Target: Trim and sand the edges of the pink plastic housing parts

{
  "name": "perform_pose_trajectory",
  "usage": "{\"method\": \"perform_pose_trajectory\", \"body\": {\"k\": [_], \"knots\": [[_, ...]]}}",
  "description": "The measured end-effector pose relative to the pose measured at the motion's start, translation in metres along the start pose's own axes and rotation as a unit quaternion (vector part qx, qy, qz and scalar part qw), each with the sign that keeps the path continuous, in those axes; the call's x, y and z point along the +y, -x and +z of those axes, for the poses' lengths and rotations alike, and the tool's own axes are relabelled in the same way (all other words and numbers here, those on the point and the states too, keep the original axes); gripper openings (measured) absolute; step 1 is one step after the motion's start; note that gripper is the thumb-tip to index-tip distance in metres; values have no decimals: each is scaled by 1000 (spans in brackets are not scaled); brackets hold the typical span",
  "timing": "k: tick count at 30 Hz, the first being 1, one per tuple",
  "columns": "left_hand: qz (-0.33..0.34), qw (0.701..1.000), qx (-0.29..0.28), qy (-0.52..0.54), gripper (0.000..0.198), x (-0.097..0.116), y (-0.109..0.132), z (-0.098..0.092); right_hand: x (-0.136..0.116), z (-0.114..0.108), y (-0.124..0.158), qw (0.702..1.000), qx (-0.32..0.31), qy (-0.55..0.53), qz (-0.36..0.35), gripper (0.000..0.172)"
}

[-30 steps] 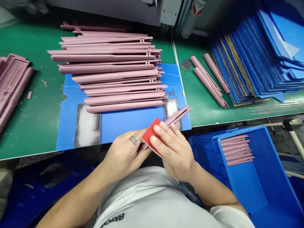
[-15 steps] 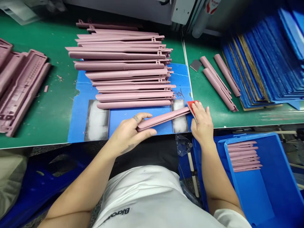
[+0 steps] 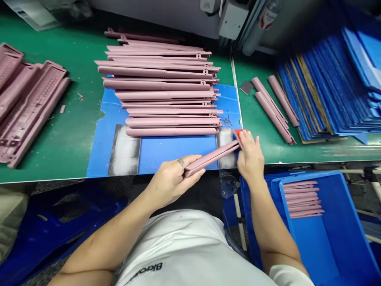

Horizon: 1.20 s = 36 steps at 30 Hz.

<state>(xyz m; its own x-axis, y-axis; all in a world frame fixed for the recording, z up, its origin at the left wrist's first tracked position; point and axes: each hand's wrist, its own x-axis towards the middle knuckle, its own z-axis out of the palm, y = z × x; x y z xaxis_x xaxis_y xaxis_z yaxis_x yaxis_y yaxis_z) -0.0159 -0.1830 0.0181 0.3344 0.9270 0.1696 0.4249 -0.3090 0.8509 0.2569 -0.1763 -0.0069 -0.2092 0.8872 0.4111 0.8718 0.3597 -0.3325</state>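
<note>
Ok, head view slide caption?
Left hand grips slender pink plastic part; right hand holds flat red pad at its end.

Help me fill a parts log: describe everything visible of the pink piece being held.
The pink piece is long, slim, smooth, seemingly plastic, with a dark lengthwise slot. It slants away rightward, partly over the blue board. The left grip holds its near end; the red pad in the right grip seems to touch its far end.

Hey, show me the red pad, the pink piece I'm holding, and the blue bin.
Red pad [image 3: 237, 133], head view: its exposed red corner.
Held pink piece [image 3: 210, 155], head view: its upper side, mid-length.
Blue bin [image 3: 312, 242], head view: its bare inner surface.
</note>
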Motion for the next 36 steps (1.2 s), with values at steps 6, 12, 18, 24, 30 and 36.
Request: {"method": "perform_pose_trajectory", "body": {"k": [6, 12, 18, 24, 30, 36], "knots": [[-24, 998, -55, -28, 35, -5, -5, -10, 13, 0, 3, 996, -35, -11, -77, 77], [17, 972, -105, -211, 46, -5, -21, -16, 111, 5, -4, 991, -7, 35, 127, 74], [38, 966, 50, -249, 45, -30, -43, -97, 101, 13, 3, 988, 68, 41, 133, 73], [-27, 913, 71, -401, 53, -60, -69, -132, 97, 12, 2, 988, 68, 36, 131, 71], [135, 909, 24, -393, 49, -16, -133, -58, 89, 13, 1, 989, 69, 52, 122, 69], [294, 862, -144, -386, 47, 46, -283, 88, 87, 11, 3, 987, 91, 41, 125, 70]]}}
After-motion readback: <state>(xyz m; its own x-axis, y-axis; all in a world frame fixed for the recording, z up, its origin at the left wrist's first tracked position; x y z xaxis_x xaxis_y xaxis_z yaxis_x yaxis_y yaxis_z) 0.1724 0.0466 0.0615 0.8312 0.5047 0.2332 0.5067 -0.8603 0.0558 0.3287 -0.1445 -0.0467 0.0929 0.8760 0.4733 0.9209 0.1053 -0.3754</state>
